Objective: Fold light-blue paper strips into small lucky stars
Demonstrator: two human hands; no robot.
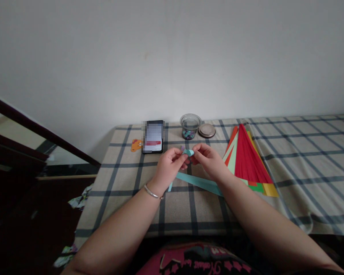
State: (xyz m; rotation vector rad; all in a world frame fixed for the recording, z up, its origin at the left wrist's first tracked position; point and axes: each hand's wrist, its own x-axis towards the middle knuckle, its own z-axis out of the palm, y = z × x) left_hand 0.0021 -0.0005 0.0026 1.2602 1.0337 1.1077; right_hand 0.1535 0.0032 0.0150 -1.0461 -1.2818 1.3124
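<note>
Both hands meet above the middle of the table, pinching a small folded light-blue paper strip [188, 152] between their fingertips. My left hand [172, 162] is closed on its left end, and a bit of purple shows just above those fingers. On the other end, my right hand [206, 157] is closed with thumb and forefinger together. Below the hands, more light-blue paper strips [199, 180] lie on the cloth, partly hidden by my right forearm. The exact fold of the held strip is too small to make out.
Beyond my hands stand a clear plastic tub [190, 126] with small blue and purple pieces inside and a round lid [206, 130]. A phone [154, 136] lies left of them by an orange bear cutout [136, 145]. Fanned coloured paper strips [249, 156] rest on the checked tablecloth [123, 206].
</note>
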